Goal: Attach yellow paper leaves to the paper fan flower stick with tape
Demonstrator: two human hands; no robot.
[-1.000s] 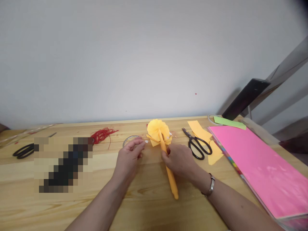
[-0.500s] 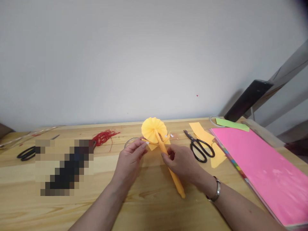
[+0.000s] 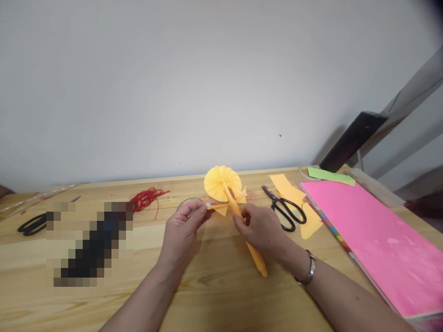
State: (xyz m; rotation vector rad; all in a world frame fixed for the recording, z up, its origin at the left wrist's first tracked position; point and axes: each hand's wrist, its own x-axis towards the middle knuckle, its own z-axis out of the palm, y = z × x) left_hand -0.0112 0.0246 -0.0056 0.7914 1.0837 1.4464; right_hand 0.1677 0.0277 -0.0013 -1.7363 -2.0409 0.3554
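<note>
A yellow pleated paper disc (image 3: 222, 182) is joined to the top of a rolled yellow paper stick (image 3: 256, 259) that slants down to the right. My right hand (image 3: 259, 226) is closed round the upper part of this stick. Left of it, my left hand (image 3: 185, 226) pinches a small white piece (image 3: 208, 205) at the end of a thin yellow paper strip (image 3: 218, 206), which reaches to the stick. Another yellow strip (image 3: 241, 194) sticks out on the stick's right side, with white bits beside it.
Black-handled scissors (image 3: 284, 207) lie on yellow paper scraps (image 3: 309, 222) at the right. Beyond are pink sheets (image 3: 370, 230), a green strip (image 3: 332, 176) and a black object (image 3: 353, 140). Red string (image 3: 147, 199) and other scissors (image 3: 34, 223) lie at the left.
My left hand has drawn slightly left and down with the strip's end, and the strip looks straighter. My right hand still holds the stick. The whole view has shifted a little.
</note>
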